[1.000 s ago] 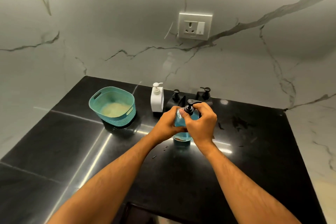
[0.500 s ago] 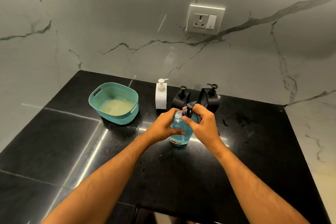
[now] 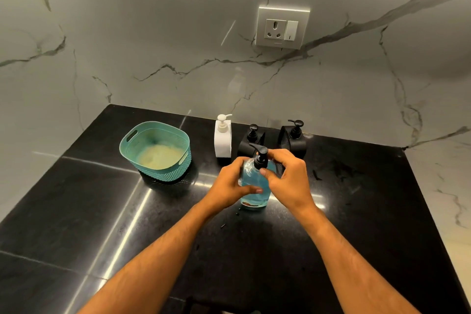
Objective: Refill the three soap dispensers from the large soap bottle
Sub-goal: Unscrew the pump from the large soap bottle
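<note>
On the tabletop, our left hand wraps the blue bottle at centre; our right hand pinches its pump. Three dispensers stand at 12 o'clock: white, black, black.

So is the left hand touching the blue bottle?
Touching. The head view shows the left hand wrapped around the blue soap bottle, thumb across its front.

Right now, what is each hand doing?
Left hand: closed around the blue soap bottle, holding its body.
Right hand: closed, fingers pinching the bottle's black pump top.
</note>
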